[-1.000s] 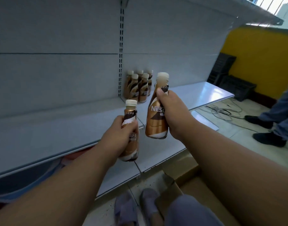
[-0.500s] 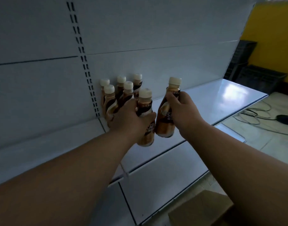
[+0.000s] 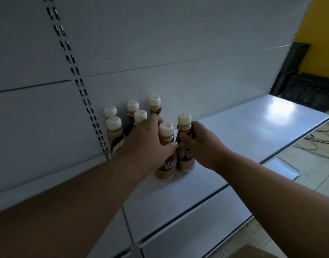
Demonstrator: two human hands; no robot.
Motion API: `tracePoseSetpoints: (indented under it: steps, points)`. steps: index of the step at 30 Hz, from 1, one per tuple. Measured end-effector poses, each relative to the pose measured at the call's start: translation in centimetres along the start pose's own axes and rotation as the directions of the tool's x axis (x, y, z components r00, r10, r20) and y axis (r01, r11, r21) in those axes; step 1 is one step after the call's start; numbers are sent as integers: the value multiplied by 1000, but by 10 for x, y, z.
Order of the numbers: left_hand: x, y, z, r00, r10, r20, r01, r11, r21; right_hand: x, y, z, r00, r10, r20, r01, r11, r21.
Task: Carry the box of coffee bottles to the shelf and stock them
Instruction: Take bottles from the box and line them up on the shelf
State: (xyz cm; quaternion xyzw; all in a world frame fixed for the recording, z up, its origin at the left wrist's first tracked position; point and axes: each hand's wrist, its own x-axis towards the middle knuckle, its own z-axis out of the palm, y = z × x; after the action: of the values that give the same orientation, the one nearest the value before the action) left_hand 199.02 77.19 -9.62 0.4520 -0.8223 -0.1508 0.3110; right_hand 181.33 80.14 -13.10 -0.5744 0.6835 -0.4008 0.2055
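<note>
Left hand: your left hand [image 3: 147,144] is wrapped around a coffee bottle [image 3: 166,157], fingers curled over its neck and upper label, thumb side toward you.
Left bottle: it stands upright with its base on the shelf [image 3: 253,131], brown label with white lettering facing you, cream cap [image 3: 166,129] clear above your fingers.
Right hand: your right hand [image 3: 202,144] is clamped on a second bottle [image 3: 185,155], gripping it from the right at shoulder height, thumb across the front.
Right bottle: upright, base on the shelf, just beside the left-hand bottle and touching or nearly touching it; its cap [image 3: 184,119] stands a little higher in the view.
Stocked group: five more bottles [image 3: 114,135] stand behind your left hand, against the back panel [image 3: 178,43], next to the slotted upright [image 3: 81,84]; your hand hides most of their bodies, so you see mainly caps.
Placement: the two bottles you hold sit in front of and to the right of that group.
Shelf: white metal, bare to the right of the bottles, with a bright reflection near its far end.
Box: a brown cardboard corner [image 3: 253,253] shows at the bottom right edge, on the floor, well apart from the bottles.
Background: dark crates [image 3: 309,88] stand against a yellow wall [image 3: 325,40], and cables [image 3: 320,138] lie on the tiled floor.
</note>
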Motion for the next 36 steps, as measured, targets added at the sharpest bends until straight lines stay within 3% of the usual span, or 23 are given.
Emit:
tracePoseSetpoints:
  steps: [3, 7, 11, 19, 25, 36]
  points:
    - [14, 7, -18, 962, 183, 200, -217, 963, 159, 4, -15, -20, 987, -144, -78, 131, 980, -151]
    - [36, 13, -22, 894, 237, 380, -366, 876, 313, 20, -40, -35, 969, -226, 99, 247, 880, -406]
    - [54, 15, -21, 927, 230, 296, -327, 882, 340, 44, -48, -37, 967, -208, 144, 252, 848, -466]
    - [83, 17, -3, 913, 374, 163, -398, 731, 555, 112, -45, -24, 978, -205, 43, 198, 838, -509]
    - [101, 6, -10, 960, 199, 196, -275, 792, 545, 135, -49, -4, 977, -210, 33, 203, 878, -432]
    - [96, 4, -7, 960, 150, 235, -262, 775, 575, 121, -44, -10, 985, -170, -27, 148, 917, -372]
